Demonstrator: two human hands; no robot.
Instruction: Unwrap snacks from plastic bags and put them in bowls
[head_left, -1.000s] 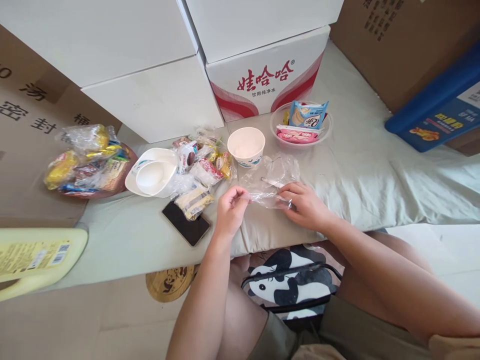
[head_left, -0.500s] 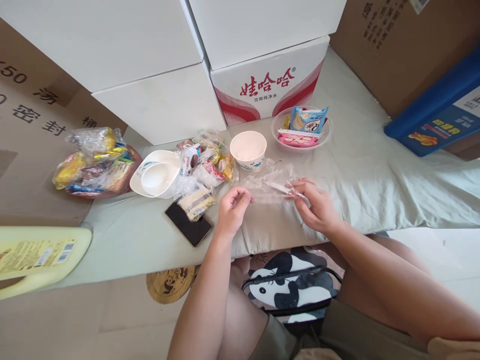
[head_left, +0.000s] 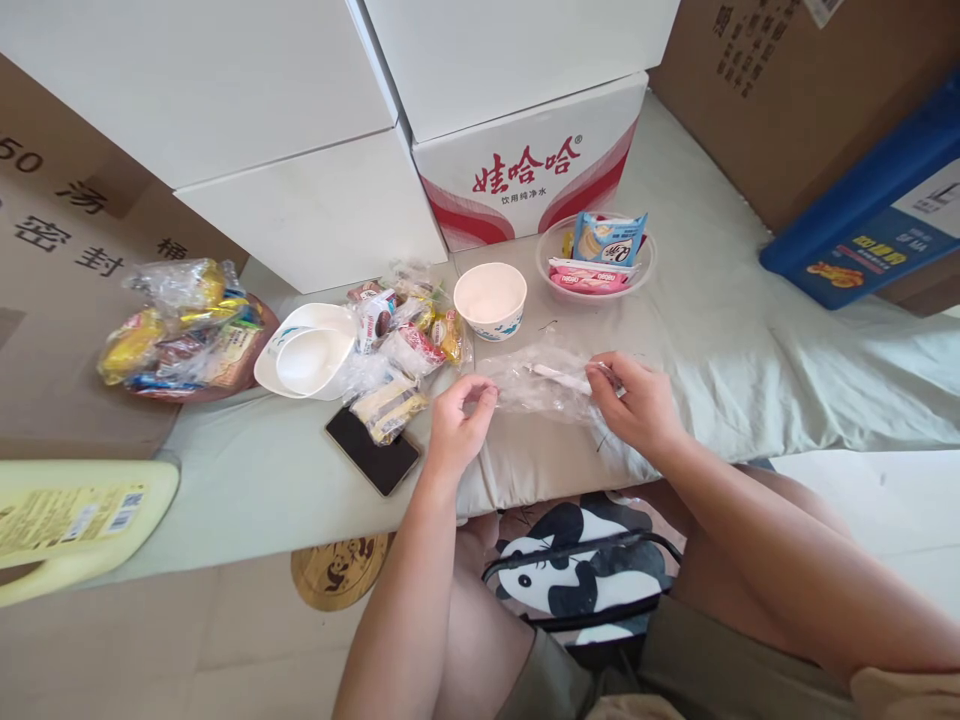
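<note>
My left hand (head_left: 459,428) pinches the left end of a clear plastic bag (head_left: 541,385) that lies on the pale green cloth (head_left: 720,340). The bag's right end is gripped by my right hand (head_left: 637,405), fingers closed. A thin white stick-like item (head_left: 559,377) shows inside the bag. Just behind the bag stands a white paper bowl (head_left: 491,299). A heap of wrapped snacks (head_left: 401,340) lies to the left of my left hand, with a black phone (head_left: 373,462) beneath its near edge.
A clear bowl (head_left: 596,262) holds snack packets at the back. White stacked bowls (head_left: 304,355) and a red plate of snacks (head_left: 184,330) lie left. White cartons (head_left: 315,200), brown boxes, a blue box (head_left: 862,220) and a yellow jug (head_left: 75,515) surround the cloth.
My right hand has shifted to the right and slightly back, stretching the plastic bag out between both hands. The left hand has stayed almost in place.
</note>
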